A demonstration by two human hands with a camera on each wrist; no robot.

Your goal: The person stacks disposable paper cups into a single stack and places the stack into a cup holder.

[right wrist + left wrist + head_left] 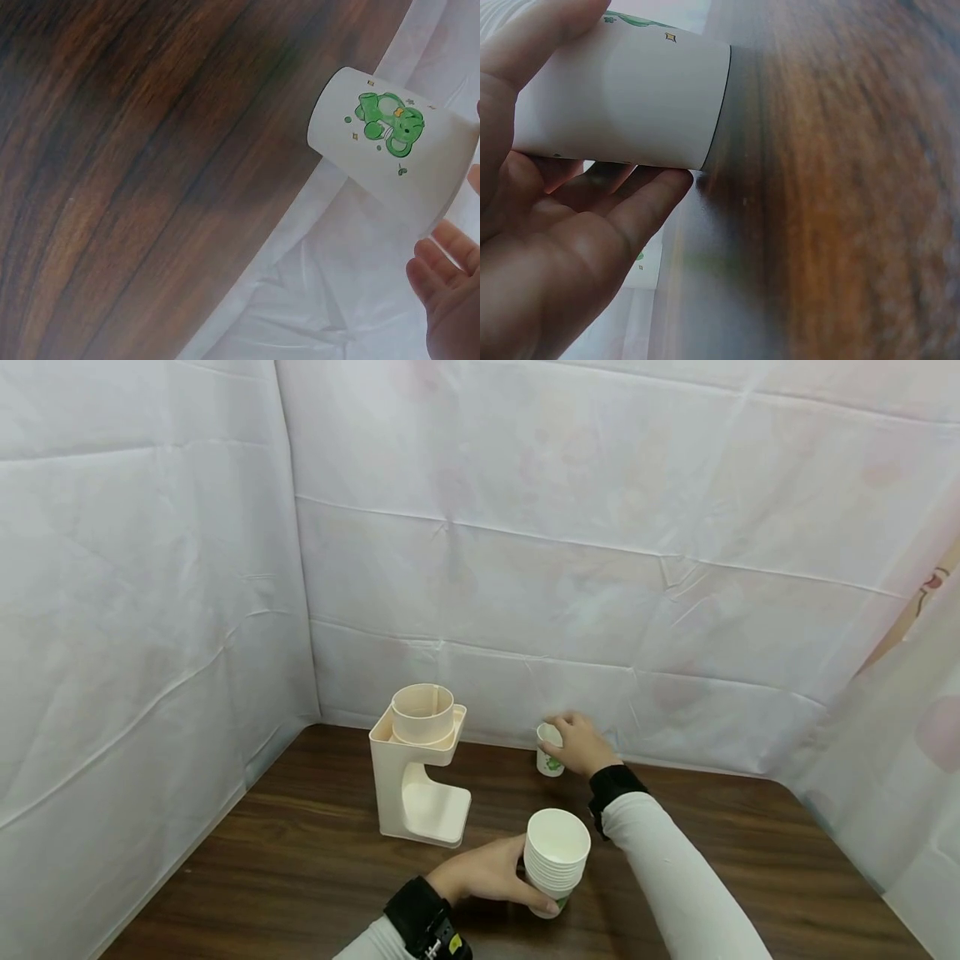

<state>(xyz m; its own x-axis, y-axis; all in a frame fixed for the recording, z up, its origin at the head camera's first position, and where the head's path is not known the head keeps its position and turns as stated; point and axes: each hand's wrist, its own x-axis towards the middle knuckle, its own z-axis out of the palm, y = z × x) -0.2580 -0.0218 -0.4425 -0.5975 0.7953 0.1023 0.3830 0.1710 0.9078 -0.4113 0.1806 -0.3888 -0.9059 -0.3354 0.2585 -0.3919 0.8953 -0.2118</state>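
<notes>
A stack of white paper cups (pixel 557 852) stands near the table's front, and my left hand (pixel 498 872) grips it low down, thumb across the near side. Up close in the left wrist view, the cup wall (pixel 637 97) lies between the thumb and fingers of that hand (pixel 562 247). Farther back, one single paper cup (pixel 550 762) stands upright by the back curtain. My right hand (pixel 581 743) is at its rim, fingers loosely spread. A green bear print shows on this cup (pixel 390 135) in the right wrist view, with fingertips (pixel 424 277) beside the rim.
Left of the cups is a cream-coloured stand (pixel 390 785) with a round open tube (pixel 423 714) on top and a flat foot. White curtains (pixel 525 568) border the dark wooden table (pixel 300 860) at the back and left.
</notes>
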